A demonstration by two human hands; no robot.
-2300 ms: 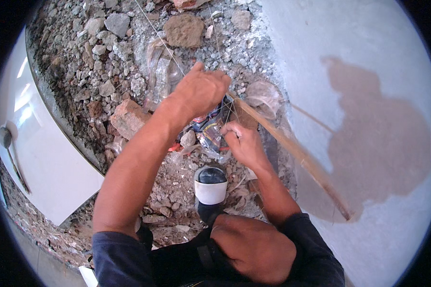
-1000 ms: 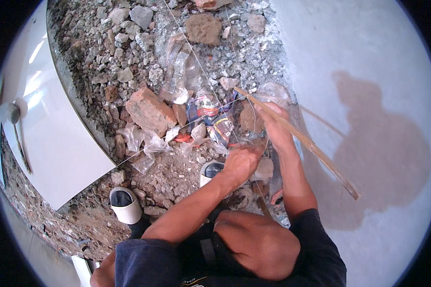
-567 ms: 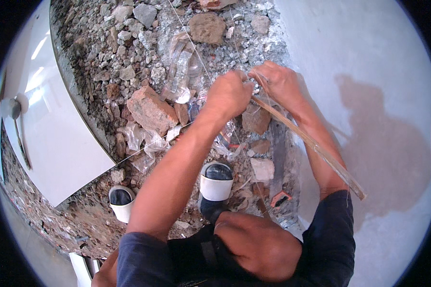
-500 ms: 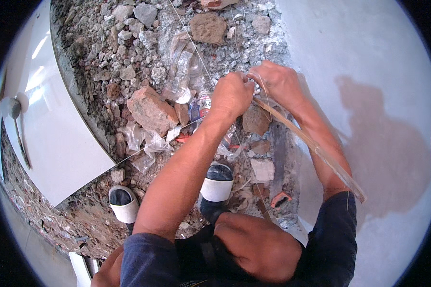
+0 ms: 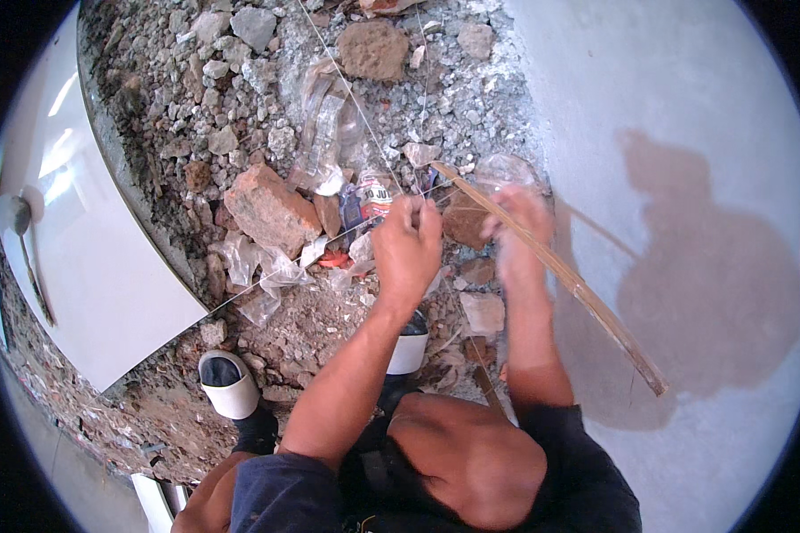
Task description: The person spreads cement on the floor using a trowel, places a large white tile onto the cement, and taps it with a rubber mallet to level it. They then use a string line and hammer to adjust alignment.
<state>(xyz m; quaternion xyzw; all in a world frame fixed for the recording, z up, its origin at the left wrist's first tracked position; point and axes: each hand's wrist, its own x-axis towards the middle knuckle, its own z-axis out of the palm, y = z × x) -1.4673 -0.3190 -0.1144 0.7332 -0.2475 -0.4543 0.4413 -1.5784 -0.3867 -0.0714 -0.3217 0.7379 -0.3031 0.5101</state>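
Observation:
My left hand point(image 5: 409, 244) is closed, its thumb and fingers pinched on a thin white string point(image 5: 356, 98) above the rubble. Another length of string point(image 5: 262, 282) crosses from the tile's corner toward the same hand. A long wooden stick point(image 5: 564, 271) slants from a small pale stone at its upper end down to the right over the grey surface. My right hand point(image 5: 520, 226) is smeared by motion beside the stick, which passes in front of it; whether its fingers touch the stick or hold anything does not show.
A large white tile point(image 5: 116, 258) lies at left, with a round-ended, long-handled tool point(image 5: 28, 253) on it. A reddish brick chunk point(image 5: 271, 209), crumpled clear plastic point(image 5: 324, 133) and loose stones point(image 5: 373, 51) cover the ground. A smooth grey surface point(image 5: 676, 98) fills the right side.
My hands have come apart. The left has moved down and slightly left, the right downward. The stick's upper end has shifted up and left, and its lower end slightly down.

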